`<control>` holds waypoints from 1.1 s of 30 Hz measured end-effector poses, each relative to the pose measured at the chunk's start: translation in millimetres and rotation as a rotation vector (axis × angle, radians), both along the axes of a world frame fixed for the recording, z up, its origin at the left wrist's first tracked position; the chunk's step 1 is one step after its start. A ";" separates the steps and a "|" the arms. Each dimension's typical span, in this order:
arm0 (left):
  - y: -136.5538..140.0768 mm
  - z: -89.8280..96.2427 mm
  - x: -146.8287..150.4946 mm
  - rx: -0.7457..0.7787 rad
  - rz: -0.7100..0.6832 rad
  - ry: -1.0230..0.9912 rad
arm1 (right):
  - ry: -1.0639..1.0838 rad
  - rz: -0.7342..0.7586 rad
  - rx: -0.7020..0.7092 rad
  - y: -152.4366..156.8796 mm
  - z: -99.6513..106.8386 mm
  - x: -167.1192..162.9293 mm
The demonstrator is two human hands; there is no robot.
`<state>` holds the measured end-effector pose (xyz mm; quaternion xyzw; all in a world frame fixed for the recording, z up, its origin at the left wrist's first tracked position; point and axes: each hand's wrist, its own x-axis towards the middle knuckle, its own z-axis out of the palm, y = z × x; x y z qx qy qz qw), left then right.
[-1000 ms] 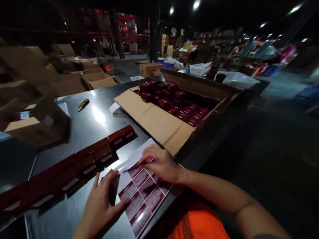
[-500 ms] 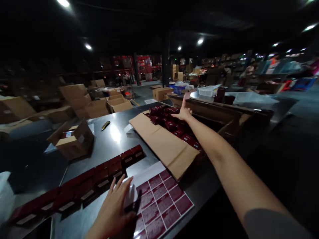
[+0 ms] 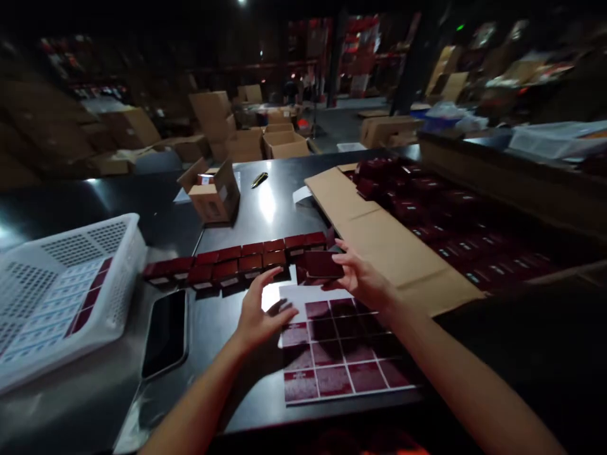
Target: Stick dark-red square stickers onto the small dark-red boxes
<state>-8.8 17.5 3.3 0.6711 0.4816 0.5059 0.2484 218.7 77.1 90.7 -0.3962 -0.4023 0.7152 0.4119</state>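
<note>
My right hand [image 3: 365, 281] holds a small dark red box [image 3: 322, 264] just above the top edge of a sheet of dark red labels [image 3: 341, 354] lying on the dark table. My left hand [image 3: 260, 313] hovers over the sheet's upper left corner, fingers spread and curved, close to the box but holding nothing that I can make out. A double row of similar red boxes [image 3: 237, 259] with white labels lines the table just beyond both hands.
A large open carton [image 3: 379, 234] full of red boxes lies at the right. A white plastic basket [image 3: 61, 284] with label sheets sits at the left, a black phone [image 3: 165, 332] beside it. A small cardboard box [image 3: 213, 193] and a pen [image 3: 259, 179] lie farther back.
My right hand has come back from the carton carrying a red box to the label sheet. My left hand has moved up to meet it. The view has swung left and down.
</note>
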 end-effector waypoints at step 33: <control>-16.6 3.1 22.1 0.056 -0.147 0.002 | 0.395 0.281 -0.449 -36.4 -65.7 -41.6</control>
